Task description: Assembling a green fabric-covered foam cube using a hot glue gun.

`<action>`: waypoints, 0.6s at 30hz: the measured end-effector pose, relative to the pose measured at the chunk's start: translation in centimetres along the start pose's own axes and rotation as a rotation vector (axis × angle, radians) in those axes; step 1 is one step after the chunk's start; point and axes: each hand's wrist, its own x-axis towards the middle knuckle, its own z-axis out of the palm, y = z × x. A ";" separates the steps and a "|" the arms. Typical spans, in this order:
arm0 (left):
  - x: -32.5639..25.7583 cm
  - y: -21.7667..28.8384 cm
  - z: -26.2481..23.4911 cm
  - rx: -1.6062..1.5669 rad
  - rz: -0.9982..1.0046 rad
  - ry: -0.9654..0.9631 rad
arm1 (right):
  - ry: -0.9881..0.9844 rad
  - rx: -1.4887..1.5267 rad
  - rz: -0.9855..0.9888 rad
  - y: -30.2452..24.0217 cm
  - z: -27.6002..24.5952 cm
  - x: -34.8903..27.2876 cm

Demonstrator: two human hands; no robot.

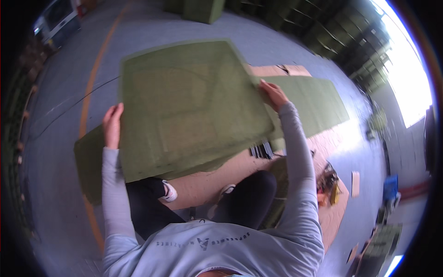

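A large olive-green fabric panel [184,92] is raised in front of me, its edges blurred by motion. Faint lighter rectangular outlines show on its face. My left hand [113,124] grips its left edge, fingers closed against the cloth. At the right edge, my right hand [274,94] pinches the panel between thumb and fingers. Beneath it lies more olive-green fabric [314,99], reaching out to the right and also to the lower left. A small bundle of black strips with pale edges [261,150] sits by the panel's lower right corner.
Flat brown cardboard [198,182] covers the floor around my legs. Small tools and loose items [330,184] lie on it at the right. Stacked green bundles [341,37] line the far right, and a green box [203,10] stands ahead. An orange line [94,74] crosses the grey floor.
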 end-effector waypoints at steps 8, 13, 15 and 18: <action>-0.1 0.2 1.0 -0.177 -0.049 -0.052 | -0.119 0.131 -0.014 1.1 -1.6 1.8; 1.0 1.1 0.9 -0.181 -0.099 -0.036 | -0.070 0.070 0.041 -0.2 -0.8 1.7; 1.3 1.2 0.9 -0.204 -0.114 -0.040 | -0.096 0.051 0.003 -0.6 -0.2 1.7; 2.1 0.4 1.5 -0.197 -0.139 -0.062 | -0.157 0.052 0.020 0.3 -1.5 2.4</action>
